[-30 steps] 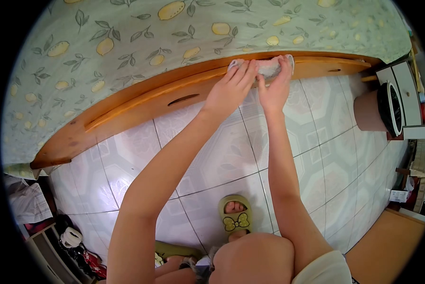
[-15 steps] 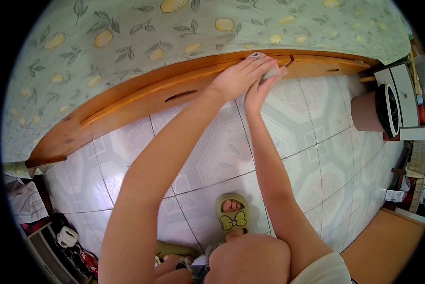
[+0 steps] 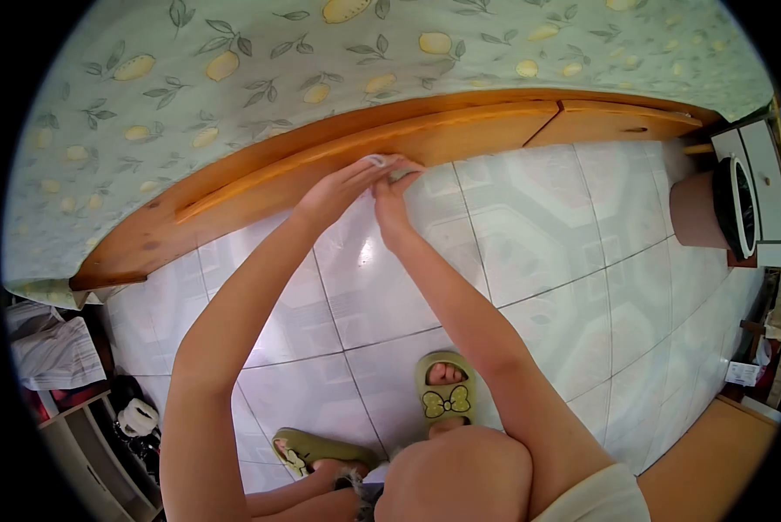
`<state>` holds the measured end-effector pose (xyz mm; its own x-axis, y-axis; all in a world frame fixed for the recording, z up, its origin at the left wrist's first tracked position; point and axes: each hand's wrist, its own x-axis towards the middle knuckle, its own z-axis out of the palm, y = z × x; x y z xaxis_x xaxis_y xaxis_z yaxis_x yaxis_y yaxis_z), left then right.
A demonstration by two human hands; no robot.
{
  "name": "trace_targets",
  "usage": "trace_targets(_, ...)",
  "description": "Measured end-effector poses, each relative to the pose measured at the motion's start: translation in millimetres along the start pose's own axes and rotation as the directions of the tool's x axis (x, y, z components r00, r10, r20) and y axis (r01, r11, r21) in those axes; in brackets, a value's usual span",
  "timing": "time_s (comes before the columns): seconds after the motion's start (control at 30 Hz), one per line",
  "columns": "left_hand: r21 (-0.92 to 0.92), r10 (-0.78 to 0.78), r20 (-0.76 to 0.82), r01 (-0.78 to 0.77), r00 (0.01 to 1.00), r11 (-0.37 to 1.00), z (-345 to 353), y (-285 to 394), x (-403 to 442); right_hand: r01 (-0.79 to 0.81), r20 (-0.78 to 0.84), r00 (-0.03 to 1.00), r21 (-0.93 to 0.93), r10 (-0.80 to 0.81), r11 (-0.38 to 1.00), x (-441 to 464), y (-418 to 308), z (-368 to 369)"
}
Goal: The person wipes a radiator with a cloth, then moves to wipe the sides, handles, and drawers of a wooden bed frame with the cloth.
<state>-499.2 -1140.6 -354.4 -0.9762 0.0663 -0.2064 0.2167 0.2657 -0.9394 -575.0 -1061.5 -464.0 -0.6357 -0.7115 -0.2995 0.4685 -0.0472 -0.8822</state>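
Observation:
Both hands meet at the front of a long wooden bed drawer [image 3: 268, 178], with a small crumpled pale grey cloth [image 3: 378, 160] between them. My left hand [image 3: 334, 193] reaches over the cloth with its fingers together, pressing it. Bent up from below, my right hand [image 3: 394, 207] grips the cloth from the other side, its thumb and fingers close together. Most of the cloth is hidden by the fingers. The drawer's slot handle does not show behind the hands.
A lemon-patterned bed sheet [image 3: 260, 52] hangs above the drawer. Pale patterned tiles [image 3: 538, 226] cover the floor, where my green slippers [image 3: 447, 402] stand. To the right are a lined bin [image 3: 697, 209] and a white cabinet [image 3: 760, 178]; a drawer unit [image 3: 90, 461] stands lower left.
Both hands have moved left along the drawer front with the cloth, away from the seam near the right end. The view has shifted slightly left, and more of my left slipper shows.

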Motion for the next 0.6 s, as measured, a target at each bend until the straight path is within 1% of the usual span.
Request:
trace_targets(0.03,-0.006,-0.012,0.002,0.012,1.0,1.0,6.8,4.6,-11.6,-0.002,0.026,1.0,-0.006,0.002,1.0,-2.3,4.7,10.1)
trace_targets(0.13,-0.042,-0.012,0.055,0.014,0.998,0.999,9.6,10.7,-32.0,0.051,-0.013,0.999,0.057,-0.051,0.997,-17.9,-4.1,27.2)
trace_targets(0.23,-0.138,-0.016,0.098,0.03,0.995,0.99,10.3,18.0,-30.7,0.182,-0.135,0.969,-0.174,-0.207,0.968,-19.3,-8.8,30.9)
trace_targets(0.27,-0.179,-0.022,0.107,0.041,0.994,0.983,10.9,21.8,-26.8,0.212,-0.15,0.956,-0.241,-0.252,0.947,-19.8,-10.5,29.0)
trace_targets(0.33,-0.254,-0.128,-0.027,0.117,0.991,0.96,5.1,13.0,-11.0,0.263,-0.17,0.924,-0.37,-0.344,0.891,-21.5,-16.9,21.6)
trace_targets(0.37,-0.295,-0.181,-0.09,0.147,0.979,0.944,0.6,6.7,-0.5,0.305,-0.205,0.896,-0.359,-0.394,0.882,-17.4,-20.7,16.6)
trace_targets(0.43,-0.353,-0.143,-0.06,0.114,0.988,0.929,-14.8,-7.2,26.6,0.384,-0.271,0.834,-0.341,-0.481,0.858,0.3,-29.9,1.1)
trace_targets(0.5,-0.375,-0.178,-0.149,0.111,0.973,0.92,-33.8,-34.0,57.9,0.549,-0.263,0.778,-0.158,-0.571,0.821,20.7,-36.7,-26.0)
trace_targets(0.57,-0.495,-0.377,-0.282,0.203,0.882,0.845,-33.3,-39.5,91.1,0.494,-0.295,0.733,-0.39,-0.613,0.778,18.1,-77.4,-43.0)
trace_targets(0.6,-0.49,-0.392,-0.274,0.223,0.878,0.843,-36.4,-42.2,101.1,0.49,-0.259,0.707,-0.491,-0.658,0.72,18.6,-91.1,-54.1)
